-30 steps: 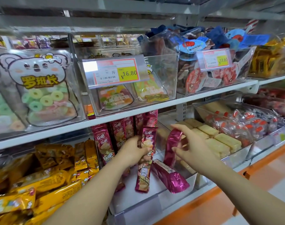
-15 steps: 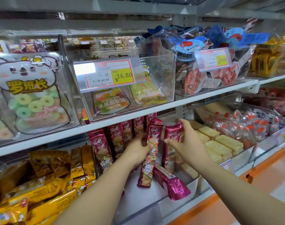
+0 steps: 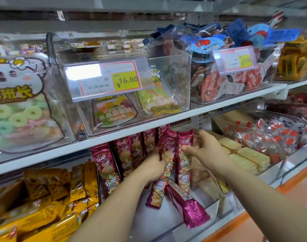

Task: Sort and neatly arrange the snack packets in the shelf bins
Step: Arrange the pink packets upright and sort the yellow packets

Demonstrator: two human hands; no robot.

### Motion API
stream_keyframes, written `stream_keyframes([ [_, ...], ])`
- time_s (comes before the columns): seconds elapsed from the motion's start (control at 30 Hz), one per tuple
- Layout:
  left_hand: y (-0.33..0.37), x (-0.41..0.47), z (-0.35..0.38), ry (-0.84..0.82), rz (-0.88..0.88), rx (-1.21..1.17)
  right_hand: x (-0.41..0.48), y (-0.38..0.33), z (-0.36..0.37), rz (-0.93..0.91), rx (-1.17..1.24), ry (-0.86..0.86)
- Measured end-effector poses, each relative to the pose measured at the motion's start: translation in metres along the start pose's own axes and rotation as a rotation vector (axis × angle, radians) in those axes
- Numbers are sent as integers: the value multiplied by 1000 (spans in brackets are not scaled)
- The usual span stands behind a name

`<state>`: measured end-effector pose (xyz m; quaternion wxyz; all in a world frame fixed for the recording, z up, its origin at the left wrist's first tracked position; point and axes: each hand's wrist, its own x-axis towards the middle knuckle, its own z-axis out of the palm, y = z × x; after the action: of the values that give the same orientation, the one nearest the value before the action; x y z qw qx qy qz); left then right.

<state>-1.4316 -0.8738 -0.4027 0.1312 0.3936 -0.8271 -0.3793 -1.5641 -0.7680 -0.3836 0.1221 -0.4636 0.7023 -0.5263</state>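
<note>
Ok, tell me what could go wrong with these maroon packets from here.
The tilted packet in the left hand leans with its foot forward; it may slide down. The upright packet pinched by the right hand could topple once released. The flat packet lies near the front of the bin and may get knocked out.

Bright, even light; glare on price tag (image 3: pixel 109 79); edges bowed, soft

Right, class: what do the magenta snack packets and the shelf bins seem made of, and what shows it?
Magenta snack packet: probably metallised plastic film, glossy; crimped end glints. Shelf bin: apparently clear rigid plastic, perhaps acrylic; contents show through, edges catch light.
</note>
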Motion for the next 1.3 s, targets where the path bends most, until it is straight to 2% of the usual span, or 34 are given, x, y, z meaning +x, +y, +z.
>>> stream_keyframes([
  [0.13, -1, 2, 0, -46, -38, 24, 3, -1, 2, 22, -21, -1],
  [0.27, 1, -3, 5, -5, -3, -6, 2, -2, 4, 10, -23, 31],
  [0.47, 5, -14, 9, 299, 18, -207, 11, -14, 16, -89, -22, 178],
  [0.67, -8, -6, 15, 521, 42, -172, 27, -7, 33, -96, -79, 173],
  [0.97, -10, -9, 10, 662, 59, -189, 19, -3, 32, -138, -345, 60],
  [1.03, -10, -11, 10, 697, 77, -157, 10, -10, 17, -196, -469, -26],
  [1.17, -10, -9, 9, 715, 74, -154, -20, -44, -9, -85, -501, -556],
  [1.23, -9, -9, 9, 716, 92, -136, -33, -59, -9, -60, -641, -734],
  [1.3, -10, -10, 10, 709, 110, -135, -41, -64, 0, -57, -811, -837],
])
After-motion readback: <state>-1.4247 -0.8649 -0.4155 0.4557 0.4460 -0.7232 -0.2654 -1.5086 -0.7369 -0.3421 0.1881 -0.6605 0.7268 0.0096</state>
